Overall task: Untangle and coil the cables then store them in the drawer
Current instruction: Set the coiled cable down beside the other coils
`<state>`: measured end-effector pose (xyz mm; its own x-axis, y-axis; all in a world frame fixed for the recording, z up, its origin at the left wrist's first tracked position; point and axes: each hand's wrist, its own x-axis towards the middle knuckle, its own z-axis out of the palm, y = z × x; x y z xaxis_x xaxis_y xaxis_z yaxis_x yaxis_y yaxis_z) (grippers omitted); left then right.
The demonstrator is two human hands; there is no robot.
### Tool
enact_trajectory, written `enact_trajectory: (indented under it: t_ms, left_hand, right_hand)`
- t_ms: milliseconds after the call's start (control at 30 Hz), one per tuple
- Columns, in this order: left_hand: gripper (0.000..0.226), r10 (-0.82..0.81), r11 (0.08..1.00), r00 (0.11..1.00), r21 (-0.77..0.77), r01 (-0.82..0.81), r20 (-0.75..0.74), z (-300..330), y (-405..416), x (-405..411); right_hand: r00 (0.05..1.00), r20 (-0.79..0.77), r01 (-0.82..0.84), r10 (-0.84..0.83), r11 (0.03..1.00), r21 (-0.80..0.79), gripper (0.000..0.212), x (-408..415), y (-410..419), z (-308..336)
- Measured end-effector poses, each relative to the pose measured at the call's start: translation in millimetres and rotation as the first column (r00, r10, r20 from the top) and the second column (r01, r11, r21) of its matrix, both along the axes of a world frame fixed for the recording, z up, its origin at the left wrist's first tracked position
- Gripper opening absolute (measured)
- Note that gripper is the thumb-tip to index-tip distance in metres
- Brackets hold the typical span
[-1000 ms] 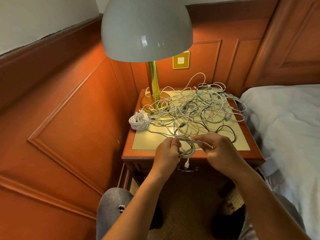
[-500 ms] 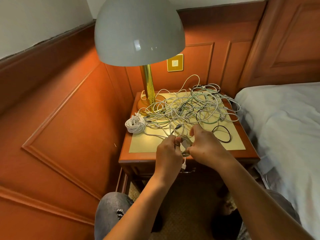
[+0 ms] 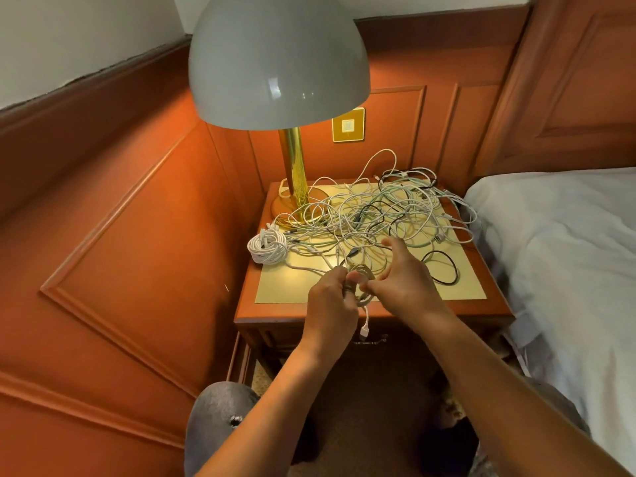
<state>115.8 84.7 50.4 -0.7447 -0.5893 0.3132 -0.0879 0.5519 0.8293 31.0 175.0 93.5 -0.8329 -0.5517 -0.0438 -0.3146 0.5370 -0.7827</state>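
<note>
Head view, sole view. Item: nightstand (image 3: 488,309), wooden, yellow inset top, set between panelled wall and bed (image 3: 568,256). Item: tangle of cables (image 3: 375,215), white, pale green and black, spread over the back and middle of the top, reaching the right edge; strands cross too densely to count or trace singly. Item: finished white coil (image 3: 267,247), at the left edge, just beside the lamp base. Item: part-wound coil (image 3: 363,282), small, greyish, held above the front edge; its ring stands roughly upright facing the camera, one white plug (image 3: 364,330) hanging below it over the drawer front. Left hand (image 3: 332,304): fingers curled, gripping the coil's left side. Right hand (image 3: 407,282): thumb and forefinger pinching at the coil's right side, remaining fingers spread and lifted toward the tangle. Relation governing the next wrap, as judged: the loose run of this cable leads from the coil away and back into the tangle, directly beyond the right hand, which is the nearer. Item: black cable loop (image 3: 444,270), right of that hand. Item: lamp (image 3: 278,60), back left corner. Obscured: drawer (image 3: 370,340), in shadow below the front edge, handle barely legible, appears closed; coil's turns uncountable.
</note>
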Motion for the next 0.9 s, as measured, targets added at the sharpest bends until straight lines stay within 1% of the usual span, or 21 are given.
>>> enact_trajectory:
  t_ms: [67, 100, 133, 167, 200, 267, 300, 367, 433, 467, 500, 533, 600, 700, 800, 900]
  left_hand:
    - [0.025, -0.019, 0.997, 0.999, 0.075, 0.016, 0.034, 3, -2, -2]
    - [0.025, -0.026, 0.989, 0.999, 0.147, 0.02, 0.042, 2, -4, -2]
    - [0.025, -0.038, 0.972, 0.999, 0.234, 0.028, 0.037, 0, -6, 0]
    - [0.027, -0.051, 0.945, 0.998, 0.324, 0.04, 0.025, -1, -9, 2]
    - [0.029, -0.07, 0.91, 0.997, 0.41, 0.058, 0.013, -3, -12, 4]
    - [0.029, -0.101, 0.845, 0.995, 0.529, 0.08, 0.011, -7, -21, 8]
    - [0.029, -0.1, 0.818, 0.995, 0.571, 0.072, 0.019, -9, -28, 10]
    - [0.028, -0.074, 0.735, 0.997, 0.677, 0.029, 0.038, -13, -44, 13]
    - [0.026, -0.044, 0.636, 0.997, 0.771, -0.019, 0.061, -15, -64, 18]
    - [0.025, -0.033, 0.6, 0.997, 0.799, -0.037, 0.071, -16, -74, 21]
    - [0.025, -0.028, 0.574, 0.996, 0.817, -0.05, 0.081, -17, -83, 24]
    - [0.026, -0.023, 0.553, 0.996, 0.831, -0.061, 0.088, -17, -91, 27]
    - [0.031, 0.0, 0.502, 0.995, 0.86, -0.09, 0.104, -20, -105, 31]
    - [0.035, 0.051, 0.399, 0.989, 0.905, -0.146, 0.138, -28, -128, 34]
    - [0.028, 0.103, 0.37, 0.977, 0.904, -0.214, 0.189, -37, -148, 33]
    - [0.025, 0.201, 0.362, 0.957, 0.893, -0.269, 0.206, -46, -164, 30]
  right_hand:
    - [0.989, -0.137, 0.042, -0.059, 0.992, -0.122, 0.086, 6, -3, -16]
    - [0.98, -0.185, 0.047, -0.077, 0.986, -0.163, 0.089, 8, -5, -23]
    - [0.977, -0.195, 0.052, -0.088, 0.982, -0.182, 0.091, 7, -8, -29]
    - [0.985, -0.148, 0.062, -0.092, 0.979, -0.195, 0.089, 6, -10, -33]
    - [0.995, -0.052, 0.073, -0.086, 0.975, -0.211, 0.081, 4, -14, -36]
    - [0.984, 0.172, 0.078, -0.036, 0.966, -0.246, 0.054, 1, -24, -43]
    - [0.965, 0.263, 0.08, -0.006, 0.959, -0.272, 0.041, 0, -29, -47]
    - [0.905, 0.419, 0.086, 0.073, 0.934, -0.348, 0.026, 1, -40, -51]
    - [0.816, 0.548, 0.097, 0.184, 0.891, -0.444, 0.009, 3, -52, -55]
    - [0.766, 0.599, 0.109, 0.233, 0.871, -0.478, 0.005, 4, -57, -56]
    - [0.732, 0.629, 0.116, 0.261, 0.862, -0.493, 0.01, 6, -63, -58]
    - [0.723, 0.635, 0.109, 0.273, 0.863, -0.494, 0.014, 6, -70, -61]
    - [0.757, 0.605, 0.08, 0.248, 0.883, -0.463, 0.017, 7, -86, -69]
    - [0.813, 0.556, 0.081, 0.172, 0.913, -0.4, 0.019, 8, -113, -84]
    - [0.826, 0.55, 0.11, 0.125, 0.921, -0.374, 0.018, 10, -139, -100]
    - [0.82, 0.564, 0.143, 0.101, 0.917, -0.372, 0.016, 12, -163, -111]
